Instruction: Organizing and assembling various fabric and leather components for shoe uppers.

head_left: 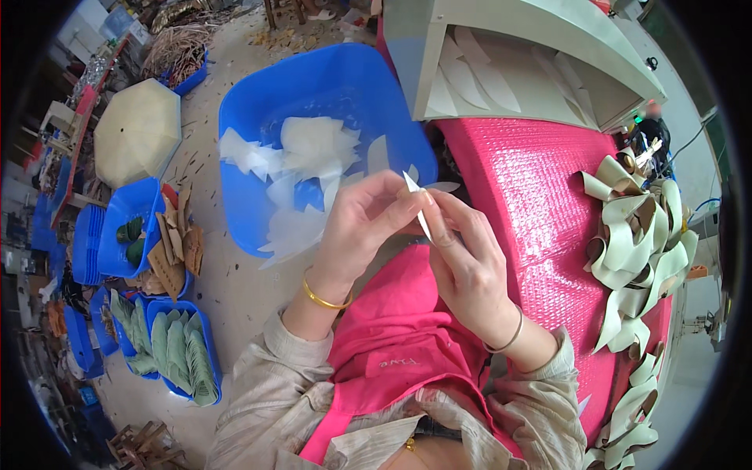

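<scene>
Above my lap, my left hand (362,221) and my right hand (468,257) meet with fingertips pinched on a thin white pointed piece (412,183). Its tip sticks up between the thumbs, and fingers cover much of the rest. What it is made of I cannot tell. Just beyond my hands, a large blue plastic tub (313,70) contains piles of translucent white sheet pieces (317,145) with pointed ends. Some of them overhang the tub's near edge.
To the right is a table with a shiny pink cover (540,204), bearing curled cream strips (627,258). A pale open-fronted box (540,31) there holds white curved pieces. Leftward are an octagonal beige stool top (137,129) and blue baskets (205,337) with green leaf-shaped pieces.
</scene>
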A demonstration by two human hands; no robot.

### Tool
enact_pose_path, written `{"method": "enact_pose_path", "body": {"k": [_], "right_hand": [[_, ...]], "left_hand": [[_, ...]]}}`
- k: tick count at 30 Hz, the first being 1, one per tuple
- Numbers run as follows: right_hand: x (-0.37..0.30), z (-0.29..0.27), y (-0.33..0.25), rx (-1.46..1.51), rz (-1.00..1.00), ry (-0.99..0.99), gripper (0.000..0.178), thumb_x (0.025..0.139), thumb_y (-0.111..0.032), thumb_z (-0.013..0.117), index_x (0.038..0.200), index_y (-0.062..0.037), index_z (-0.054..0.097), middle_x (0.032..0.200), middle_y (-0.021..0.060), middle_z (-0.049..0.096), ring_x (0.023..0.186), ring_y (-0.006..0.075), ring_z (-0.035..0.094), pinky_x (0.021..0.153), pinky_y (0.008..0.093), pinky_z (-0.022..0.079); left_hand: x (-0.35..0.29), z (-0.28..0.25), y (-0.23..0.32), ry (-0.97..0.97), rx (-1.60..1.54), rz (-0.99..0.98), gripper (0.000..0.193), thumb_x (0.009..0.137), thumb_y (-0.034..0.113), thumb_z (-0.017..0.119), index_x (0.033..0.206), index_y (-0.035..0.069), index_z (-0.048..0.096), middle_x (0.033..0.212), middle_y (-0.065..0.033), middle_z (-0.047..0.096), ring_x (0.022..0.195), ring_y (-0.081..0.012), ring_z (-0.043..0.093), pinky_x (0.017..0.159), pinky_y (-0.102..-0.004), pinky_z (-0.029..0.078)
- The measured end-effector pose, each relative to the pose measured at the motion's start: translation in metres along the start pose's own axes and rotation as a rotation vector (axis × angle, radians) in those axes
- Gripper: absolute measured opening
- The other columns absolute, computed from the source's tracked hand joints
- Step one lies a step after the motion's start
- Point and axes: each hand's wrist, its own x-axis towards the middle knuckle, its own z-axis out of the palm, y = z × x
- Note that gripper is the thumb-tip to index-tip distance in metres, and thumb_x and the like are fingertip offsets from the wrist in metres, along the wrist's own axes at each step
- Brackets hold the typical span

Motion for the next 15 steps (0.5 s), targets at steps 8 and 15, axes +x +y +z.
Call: {"method": "enact_pose_path", "body": {"k": [8,15], "right_hand": [[0.001,0.009,-0.006,0.134,0.057,0.020,0.047,0.069,-0.004,0.063,0.113,0.0021,0.049,0.105,0.0153,0.051,0.085,0.0282,0.052,0.070,0.0337,0.046],[0.004,0.014,-0.007,0.728,0.460,0.155,0.026,0.075,-0.010,0.065,0.093,0.0057,0.056,0.092,0.0129,0.056,0.075,0.0165,0.058,0.068,0.0262,0.047]], "left_hand": [[-0.008,-0.012,-0.020,0.033,-0.211,-0.004,0.016,0.086,0.017,0.052,0.091,0.003,0.056,0.089,-0.0013,0.056,0.084,-0.0087,0.052,0.077,-0.0228,0.041],[-0.012,-0.009,-0.035,0.063,-0.105,-0.003,0.015,0.087,0.018,0.050,0.084,0.004,0.055,0.083,0.0014,0.051,0.075,-0.0074,0.047,0.071,-0.0215,0.038]]}}
